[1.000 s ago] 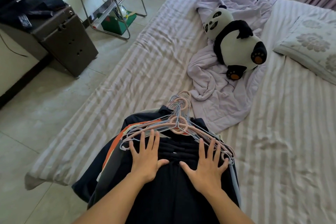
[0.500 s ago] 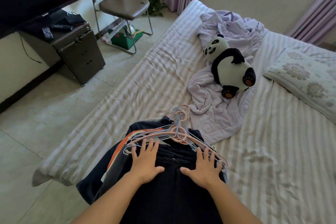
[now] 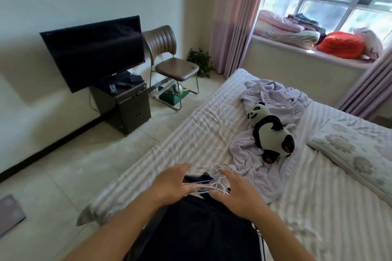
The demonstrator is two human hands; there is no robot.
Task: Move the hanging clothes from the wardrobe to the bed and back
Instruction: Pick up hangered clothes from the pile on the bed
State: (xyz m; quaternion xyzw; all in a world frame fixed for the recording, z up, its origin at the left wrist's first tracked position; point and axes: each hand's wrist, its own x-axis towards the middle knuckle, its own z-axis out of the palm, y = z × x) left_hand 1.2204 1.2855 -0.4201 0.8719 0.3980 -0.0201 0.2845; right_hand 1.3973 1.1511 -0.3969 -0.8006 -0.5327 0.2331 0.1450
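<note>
Both our hands, left (image 3: 169, 184) and right (image 3: 235, 192), hover loosely spread at the hangers (image 3: 214, 184), gripping nothing we can make out. Clothes (image 3: 199, 224) lie piled on the bed (image 3: 191, 140) edge, near the panda (image 3: 270, 133).

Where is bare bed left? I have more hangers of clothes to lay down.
Free: the striped sheet left of the black-and-white panda plush, and the stretch between the crumpled lilac blanket and floral pillow. Crowded: the near edge, where both hands meet the dark clothes pile.
</note>
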